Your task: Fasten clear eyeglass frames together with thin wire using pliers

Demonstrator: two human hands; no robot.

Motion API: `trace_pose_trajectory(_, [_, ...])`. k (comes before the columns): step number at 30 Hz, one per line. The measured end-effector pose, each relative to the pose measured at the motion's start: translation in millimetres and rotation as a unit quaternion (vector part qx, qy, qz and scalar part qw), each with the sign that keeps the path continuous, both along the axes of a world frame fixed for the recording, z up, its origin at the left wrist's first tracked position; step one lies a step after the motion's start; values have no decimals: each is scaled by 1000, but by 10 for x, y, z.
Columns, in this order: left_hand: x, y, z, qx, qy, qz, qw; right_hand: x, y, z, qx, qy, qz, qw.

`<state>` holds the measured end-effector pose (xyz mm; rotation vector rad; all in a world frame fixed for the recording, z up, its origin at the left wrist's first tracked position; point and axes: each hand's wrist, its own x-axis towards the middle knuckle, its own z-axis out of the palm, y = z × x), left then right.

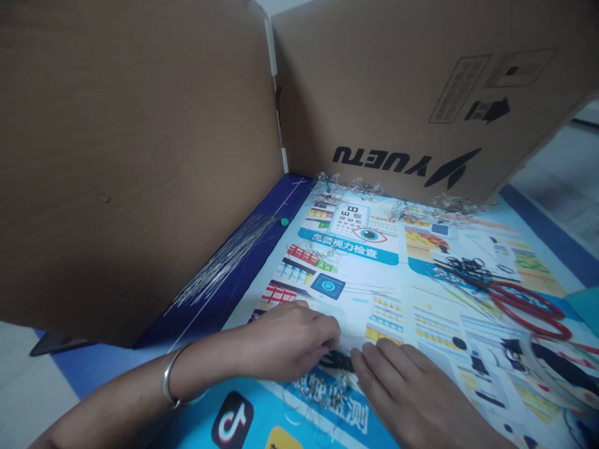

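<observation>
My left hand [299,340], with a silver bangle [169,377] on the wrist, is closed in a pinch; what its fingers hold is hidden. Close to its fingertips is a black tool [339,360] that looks like small pliers. The tool's other end runs under my right hand [402,380], whose fingers are bent together around it. Just below both hands lies a small tangle of clear beads and thin wire [322,393]. Another beaded wire piece [327,252] rests farther off on the printed sheet [355,312].
Tall cardboard panels [140,156] wall off the left and back. A bundle of straight thin wires [224,259] lies at left. Clear beaded pieces [355,185] line the back. On the right are red-handled scissors [533,305], black rings [468,267] and a tape roll [556,374].
</observation>
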<state>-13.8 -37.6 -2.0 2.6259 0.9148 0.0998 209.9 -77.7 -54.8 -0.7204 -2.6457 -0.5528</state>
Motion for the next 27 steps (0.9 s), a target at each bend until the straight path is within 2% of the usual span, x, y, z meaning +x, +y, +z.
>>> trace_pose_trajectory(12, [-10, 31, -20, -41, -29, 5, 999, 5, 8, -35, -7, 3, 6, 1000])
trace_pose_trajectory(19, [-11, 35, -34, -51, -42, 18, 998, -26, 5, 13, 30, -2, 6, 1000])
trace_pose_trajectory(27, [-17, 37, -40, -47, -36, 26, 998, 13, 15, -31, 1, -7, 12, 1000])
